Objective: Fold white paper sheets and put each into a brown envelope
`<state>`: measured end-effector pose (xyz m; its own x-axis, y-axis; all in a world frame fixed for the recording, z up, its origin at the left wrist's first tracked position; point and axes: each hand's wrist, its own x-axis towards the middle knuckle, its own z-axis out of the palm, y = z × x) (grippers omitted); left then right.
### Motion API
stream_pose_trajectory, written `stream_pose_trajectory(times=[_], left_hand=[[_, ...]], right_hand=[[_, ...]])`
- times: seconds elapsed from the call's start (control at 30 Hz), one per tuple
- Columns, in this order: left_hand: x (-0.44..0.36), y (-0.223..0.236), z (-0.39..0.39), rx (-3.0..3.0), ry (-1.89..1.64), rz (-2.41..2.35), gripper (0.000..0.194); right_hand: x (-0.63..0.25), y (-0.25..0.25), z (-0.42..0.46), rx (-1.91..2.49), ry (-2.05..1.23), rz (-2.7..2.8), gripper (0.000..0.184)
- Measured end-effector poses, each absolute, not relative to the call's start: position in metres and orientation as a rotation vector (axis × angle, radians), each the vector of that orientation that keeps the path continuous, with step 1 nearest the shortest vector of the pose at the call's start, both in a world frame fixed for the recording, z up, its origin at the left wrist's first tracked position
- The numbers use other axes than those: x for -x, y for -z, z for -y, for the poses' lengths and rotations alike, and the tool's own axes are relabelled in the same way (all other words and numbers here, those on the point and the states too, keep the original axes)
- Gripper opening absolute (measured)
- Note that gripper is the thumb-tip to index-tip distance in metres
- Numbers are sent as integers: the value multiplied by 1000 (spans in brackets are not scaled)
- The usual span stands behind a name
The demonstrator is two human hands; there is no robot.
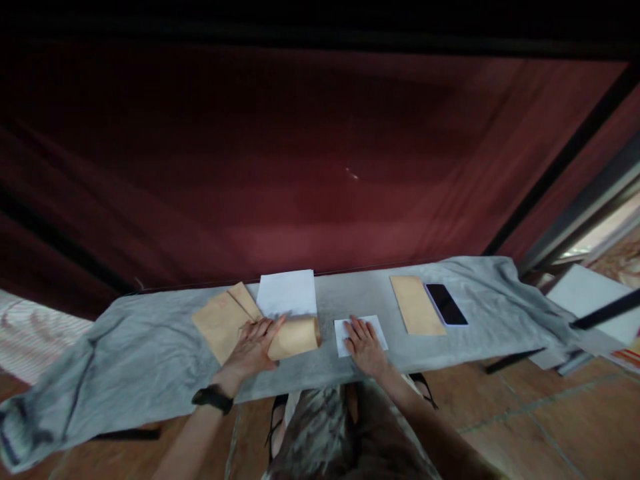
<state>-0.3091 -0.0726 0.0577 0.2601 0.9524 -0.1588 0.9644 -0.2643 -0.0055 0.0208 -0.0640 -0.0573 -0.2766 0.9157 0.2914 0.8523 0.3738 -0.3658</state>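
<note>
My left hand (253,347) lies flat with fingers stretched out on a stack of brown envelopes (220,320) on a narrow bench covered by a grey cloth (125,347). A black watch is on that wrist. A white sheet of paper (287,292) rests on the envelopes just beyond my fingers. My right hand (365,345) presses flat, fingers spread, on a small folded white paper (343,330) near the bench's front edge.
A single brown envelope (415,303) lies to the right, with a black phone (446,304) beside it. A dark red curtain (300,167) hangs right behind the bench. White boards (585,300) sit at the far right. Tiled floor below.
</note>
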Motion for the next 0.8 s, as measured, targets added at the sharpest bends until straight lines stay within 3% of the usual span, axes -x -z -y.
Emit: stream_pose_trajectory(times=[0.2,0.3,0.43,0.5,0.63,0.8], left_hand=[[334,-50,54,-2253,371,-1951,115],[329,-40,64,-2275,163,-1949,110],[264,-10,95,-2381,-533,-1698,77],[211,10,110,-2418,-631,-1553,65],[124,43,120,-2519,-652,-1564,64],[107,65,115,-2620,-598,-1768,69]], right_hand=[[-24,71,61,1593,29,2278,48],[-27,70,56,1605,28,2304,48],[-27,70,54,1619,68,2312,50],[-27,71,54,1610,84,2321,51],[-36,71,55,1579,103,2362,50],[-68,71,60,1653,152,2305,53]])
